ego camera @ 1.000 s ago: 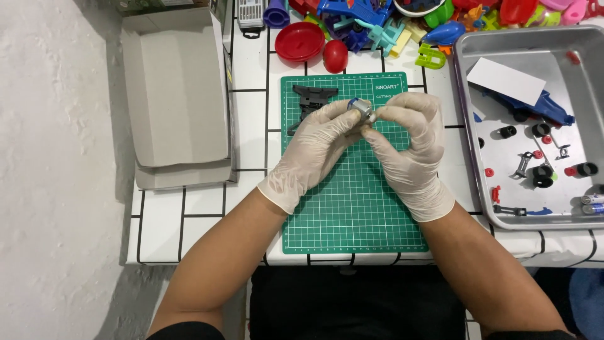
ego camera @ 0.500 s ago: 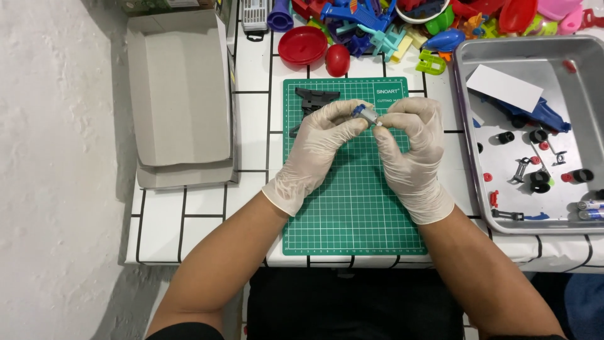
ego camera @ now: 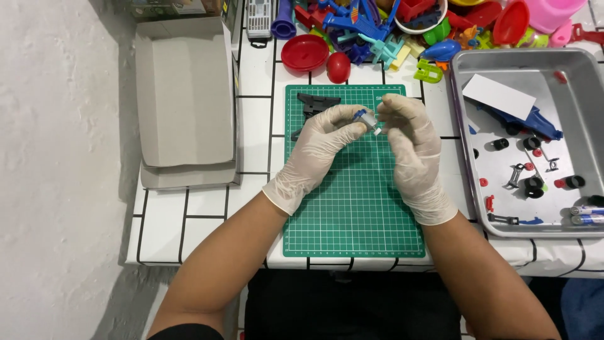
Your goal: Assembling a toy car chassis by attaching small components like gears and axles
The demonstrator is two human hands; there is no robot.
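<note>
Over the green cutting mat on the tiled counter, both gloved hands meet. The left hand and the right hand pinch a small grey-and-blue part between their fingertips, held just above the mat. Beyond the left hand, a dark plastic piece lies on the mat. A metal tray of small parts sits right, an open cardboard box left, bright toys farthest back.
</note>
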